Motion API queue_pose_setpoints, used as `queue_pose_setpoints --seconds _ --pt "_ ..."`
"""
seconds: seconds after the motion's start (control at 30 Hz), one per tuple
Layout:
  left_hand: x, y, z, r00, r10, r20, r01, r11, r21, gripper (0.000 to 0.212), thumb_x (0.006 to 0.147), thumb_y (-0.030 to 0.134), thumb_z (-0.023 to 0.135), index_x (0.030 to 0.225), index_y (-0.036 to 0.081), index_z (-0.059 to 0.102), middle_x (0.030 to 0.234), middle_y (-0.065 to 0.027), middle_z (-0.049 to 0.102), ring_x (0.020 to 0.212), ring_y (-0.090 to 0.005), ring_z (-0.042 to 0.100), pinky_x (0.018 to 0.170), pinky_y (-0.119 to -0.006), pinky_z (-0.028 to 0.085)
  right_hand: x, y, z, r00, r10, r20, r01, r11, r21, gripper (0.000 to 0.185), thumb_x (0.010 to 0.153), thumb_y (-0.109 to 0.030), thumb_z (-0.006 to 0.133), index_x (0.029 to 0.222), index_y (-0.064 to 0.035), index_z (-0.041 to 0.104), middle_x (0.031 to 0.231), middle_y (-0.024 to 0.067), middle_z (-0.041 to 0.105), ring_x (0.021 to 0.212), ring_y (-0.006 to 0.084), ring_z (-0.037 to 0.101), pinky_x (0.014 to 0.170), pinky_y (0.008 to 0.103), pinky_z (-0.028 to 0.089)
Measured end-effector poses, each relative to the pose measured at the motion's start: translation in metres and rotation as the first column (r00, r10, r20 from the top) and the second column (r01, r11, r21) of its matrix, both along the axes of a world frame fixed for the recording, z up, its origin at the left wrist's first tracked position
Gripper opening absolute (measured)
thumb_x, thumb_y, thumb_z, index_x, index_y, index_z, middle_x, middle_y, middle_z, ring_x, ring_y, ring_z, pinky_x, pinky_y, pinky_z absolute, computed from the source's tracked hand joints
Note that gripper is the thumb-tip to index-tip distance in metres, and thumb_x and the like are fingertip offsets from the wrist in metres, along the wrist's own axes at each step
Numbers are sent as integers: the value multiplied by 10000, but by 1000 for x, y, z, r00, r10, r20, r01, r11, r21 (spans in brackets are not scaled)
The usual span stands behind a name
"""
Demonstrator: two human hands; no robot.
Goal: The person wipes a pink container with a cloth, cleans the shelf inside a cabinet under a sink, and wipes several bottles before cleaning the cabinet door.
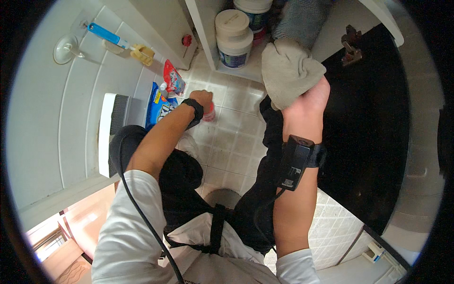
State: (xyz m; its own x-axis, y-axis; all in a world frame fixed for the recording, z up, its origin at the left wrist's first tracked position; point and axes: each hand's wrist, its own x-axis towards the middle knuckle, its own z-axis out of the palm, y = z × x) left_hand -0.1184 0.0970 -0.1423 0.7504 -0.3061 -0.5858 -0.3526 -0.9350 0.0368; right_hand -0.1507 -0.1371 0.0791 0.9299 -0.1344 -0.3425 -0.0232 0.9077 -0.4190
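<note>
My left hand, with a black band at the wrist, is curled around a small pink container above the tiled floor. Most of that container is hidden behind the hand and wrist. A folded beige cloth is in my right hand, raised at the mouth of an open cabinet. Its fingers are largely covered by the cloth. Just beyond the cloth is a grey-blue textured cloth. Beside my left hand stand a blue Oxi pouch and a red pouch.
White lidded tubs stand inside the cabinet. Its dark door is swung out on the right, with a metal hinge. A blue-handled brush and a suction hook hang on the left wall. A red valve knob sticks out nearby.
</note>
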Motion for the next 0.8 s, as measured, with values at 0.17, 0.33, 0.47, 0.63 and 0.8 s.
queue_pose_setpoints --seconds 0.17,0.33,0.47,0.63,0.8 --pt "18 -47 78 961 -252 112 273 922 -274 443 655 218 694 1028 29 551 987 -208 577 899 -369 594 768 -441 493 -5 -22 -4 990 -136 20 137 990 -17 414 940 -204 314 1280 7 416 1312 195 448 1188 353 458 1015 499 374" --pt "48 -86 146 881 -262 394 413 833 -369 446 746 167 639 1150 47 491 1080 -171 558 996 -378 561 817 -438 479 -16 -57 -6 987 -161 10 161 987 18 339 912 -205 353 1157 -47 525 1229 141 523 1120 322 507 985 465 393" --pt "88 -120 149 782 -247 572 481 823 -302 477 772 114 598 1229 85 464 1198 -171 511 1110 -358 510 880 -433 468 -20 -62 -5 994 -103 -22 104 993 56 341 918 -224 340 1145 -62 535 1205 137 544 1115 321 514 989 469 388" --pt "128 -145 111 810 -275 518 485 811 -326 468 823 18 482 1285 86 443 1335 -171 420 1260 -336 377 958 -438 437 -20 -48 -1 998 -42 -44 47 992 121 323 916 -227 362 1119 -50 540 1166 128 562 1082 316 532 957 465 415" --pt "142 -136 87 769 -226 599 431 874 -224 498 810 108 557 1291 103 425 1315 -169 430 1261 -356 365 951 -443 440 -23 -37 3 999 -13 -51 20 990 142 334 913 -220 356 1139 -48 531 1167 131 561 1081 318 532 961 459 416"
